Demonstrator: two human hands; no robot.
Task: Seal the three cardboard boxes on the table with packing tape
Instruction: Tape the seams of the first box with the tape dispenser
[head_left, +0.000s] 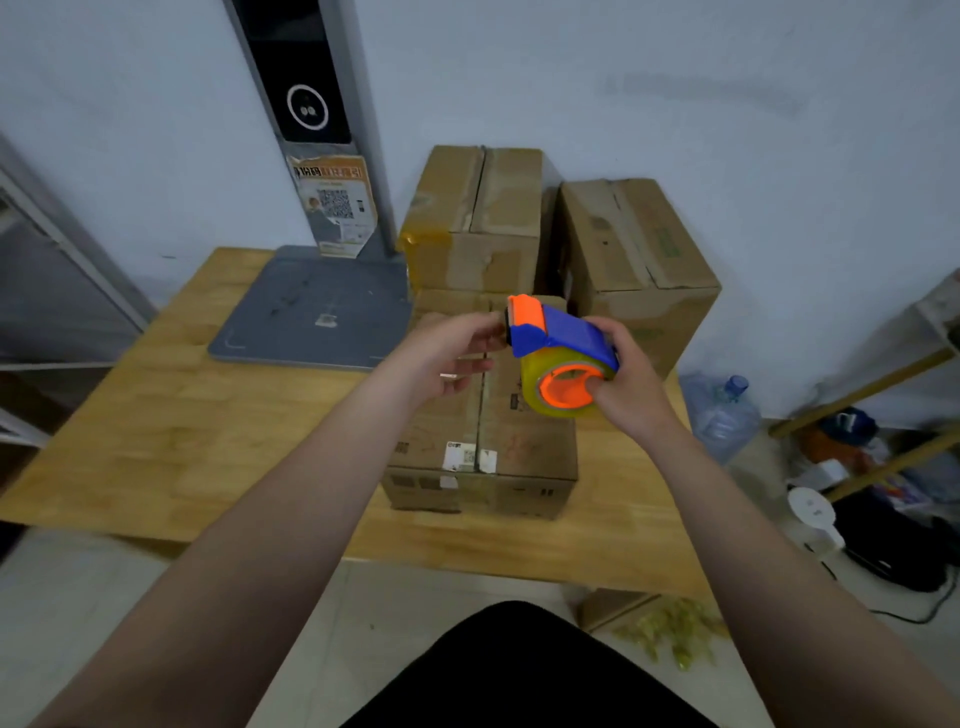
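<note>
- Right hand (631, 384): wrapped round the dispenser (566, 332), thumb in the orange core of the tape (535, 395) roll and fingers over the blue body. The grip looks firm and carries the tool's full weight in the air.
- Left hand (452, 353): fingers curled, with the tips at the dispenser's orange nose. It cannot be told whether they pinch the tape's free end or only touch the nose.
- Dispenser attitude: the nose points to about 11 o'clock and the roll hangs at the 5 o'clock end. It is off every surface.
- Near box (519, 457): on the table (182, 431), directly under both hands, flaps down. Its seam (480, 431) runs from 6 to 12 o'clock, and no fresh tape can be made out on it.
- Left rear box (478, 223) at 12 o'clock and right rear box (634, 244) at 1 o'clock stand side by side behind the near box. Yellowed tape shows on a corner of the left one. Whether their tops are sealed cannot be told.
- Governing relation: the seam lies below and slightly to 9 o'clock of the dispenser. The tool's axis is nearly in line with the seam, so in my judgement only a small turn and a drop are needed. The left hand is nearer the seam and the right hand has the tool.
- Judged stage: freeing the tape end, with the near box not yet begun.
- Also present: a grey base plate (311, 312) at 10 o'clock and a bottle (724, 415) on the floor at 3 o'clock.
</note>
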